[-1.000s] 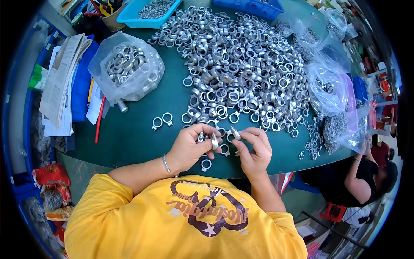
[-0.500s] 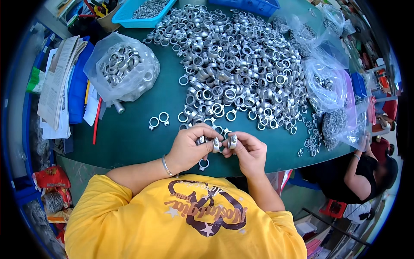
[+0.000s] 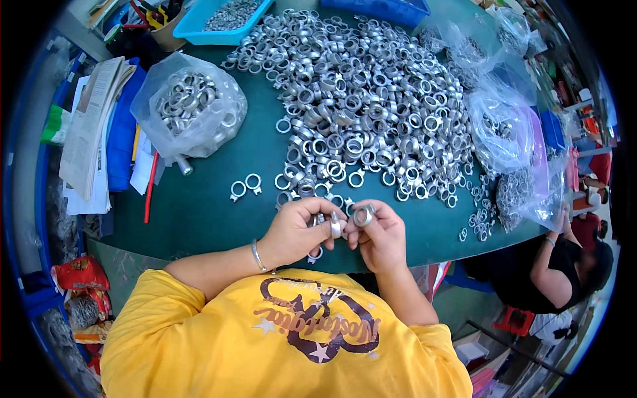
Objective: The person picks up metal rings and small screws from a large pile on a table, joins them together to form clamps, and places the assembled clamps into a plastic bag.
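Close to the table's near edge, my two hands almost touch. My left hand (image 3: pixel 296 229) is closed on silvery metal rings; one ring (image 3: pixel 335 225) shows edge-on at its fingertips, and another is partly hidden by the fingers. Between thumb and fingers of my right hand (image 3: pixel 383 237) is a metal ring (image 3: pixel 363 215), its round opening partly facing up. A loose ring (image 3: pixel 314 255) lies on the table just below my left hand. Beyond my hands spreads a big heap of similar rings (image 3: pixel 371 99), each with a small lug.
A clear bag of rings (image 3: pixel 192 99) stands at the left, near papers (image 3: pixel 93 132) and a red stick (image 3: pixel 150 188). Blue trays (image 3: pixel 222 34) line the back. More plastic bags (image 3: pixel 501 132) and smaller rings (image 3: pixel 481 222) lie right. A co-worker (image 3: pixel 557 265) sits at the right.
The ring in my right hand has turned from edge-on to showing its opening. My hands have shifted slightly downward, toward me.
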A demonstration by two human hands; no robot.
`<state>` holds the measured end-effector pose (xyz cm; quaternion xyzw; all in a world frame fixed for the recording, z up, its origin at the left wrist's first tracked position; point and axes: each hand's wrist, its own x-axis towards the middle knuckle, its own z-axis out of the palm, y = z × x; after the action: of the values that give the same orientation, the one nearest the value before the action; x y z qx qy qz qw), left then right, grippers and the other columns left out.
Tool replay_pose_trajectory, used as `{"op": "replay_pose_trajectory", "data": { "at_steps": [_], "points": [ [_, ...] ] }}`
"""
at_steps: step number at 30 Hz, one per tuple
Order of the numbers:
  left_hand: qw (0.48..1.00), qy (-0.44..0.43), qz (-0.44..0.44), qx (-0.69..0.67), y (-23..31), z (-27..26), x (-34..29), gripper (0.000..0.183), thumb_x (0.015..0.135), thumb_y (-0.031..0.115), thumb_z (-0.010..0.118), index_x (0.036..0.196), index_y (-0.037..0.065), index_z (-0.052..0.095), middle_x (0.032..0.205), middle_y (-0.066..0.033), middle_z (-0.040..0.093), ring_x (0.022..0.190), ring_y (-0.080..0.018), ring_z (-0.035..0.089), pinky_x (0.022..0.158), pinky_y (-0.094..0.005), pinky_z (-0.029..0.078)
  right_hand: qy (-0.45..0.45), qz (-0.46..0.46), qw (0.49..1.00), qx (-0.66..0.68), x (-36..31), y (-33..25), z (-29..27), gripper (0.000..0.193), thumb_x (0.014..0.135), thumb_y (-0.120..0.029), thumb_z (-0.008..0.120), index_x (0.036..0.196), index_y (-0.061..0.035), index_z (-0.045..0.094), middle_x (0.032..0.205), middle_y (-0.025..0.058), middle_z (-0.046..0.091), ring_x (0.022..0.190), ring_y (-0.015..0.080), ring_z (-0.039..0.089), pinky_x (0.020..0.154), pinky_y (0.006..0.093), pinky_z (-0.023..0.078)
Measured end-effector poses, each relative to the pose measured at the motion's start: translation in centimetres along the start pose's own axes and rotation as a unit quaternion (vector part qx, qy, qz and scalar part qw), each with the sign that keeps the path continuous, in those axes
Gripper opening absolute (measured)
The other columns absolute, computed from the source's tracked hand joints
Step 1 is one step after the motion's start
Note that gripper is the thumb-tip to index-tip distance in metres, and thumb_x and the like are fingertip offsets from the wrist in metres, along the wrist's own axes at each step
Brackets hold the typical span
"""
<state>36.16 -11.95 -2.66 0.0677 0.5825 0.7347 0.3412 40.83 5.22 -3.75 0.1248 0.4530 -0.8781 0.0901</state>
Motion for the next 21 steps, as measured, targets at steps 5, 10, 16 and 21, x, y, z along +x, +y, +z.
{"op": "replay_pose_trajectory", "data": {
  "at_steps": [5,10,16,21],
  "points": [
    [0.947,-0.074,-0.161,-0.267,0.6,-0.6,0.4,0.034,0.086,0.011,0.044,0.119,0.000,0.044,0.090,-0.0134,0.061,0.078,-0.0228,0.066,0.050,-0.0256,0.053,0.014,-0.429,0.762,-0.485,0.2,-0.3,1.8,0.019,0.074,0.015,0.051,0.084,0.0025,0.060,0.088,0.0141,0.063,0.074,0.0223,0.063,0.066,0.0275,0.050],
    [0.901,-0.133,-0.162,-0.379,-0.7,-2.0,0.6,0.029,0.086,0.018,0.052,0.111,0.004,0.050,0.092,-0.0112,0.060,0.073,-0.0170,0.061,0.047,-0.0217,0.047,-0.023,-0.391,0.826,-0.405,-0.4,-0.1,2.8,0.017,0.076,0.014,0.052,0.084,0.0024,0.060,0.093,0.0176,0.063,0.082,0.0245,0.064,0.071,0.0298,0.051],
    [0.947,0.243,0.208,-0.038,6.7,-6.7,1.5,0.017,0.080,0.004,0.061,0.094,0.006,0.052,0.081,-0.0089,0.060,0.056,-0.0125,0.054,0.044,-0.0227,0.042,0.058,-0.340,0.881,-0.324,-0.6,-0.5,0.7,0.016,0.079,0.014,0.047,0.084,0.0028,0.057,0.093,0.0149,0.058,0.077,0.0163,0.057,0.068,0.0241,0.047],
    [0.610,0.408,0.320,0.599,10.2,-19.0,3.6,0.018,0.082,0.019,0.057,0.089,0.003,0.060,0.095,-0.0164,0.058,0.093,-0.0331,0.053,0.082,-0.0408,0.042,0.105,-0.347,0.842,-0.401,-1.3,-1.3,-1.2,0.014,0.077,0.012,0.051,0.080,0.0018,0.060,0.086,0.0127,0.060,0.078,0.0185,0.059,0.068,0.0263,0.047]
  ]
}}
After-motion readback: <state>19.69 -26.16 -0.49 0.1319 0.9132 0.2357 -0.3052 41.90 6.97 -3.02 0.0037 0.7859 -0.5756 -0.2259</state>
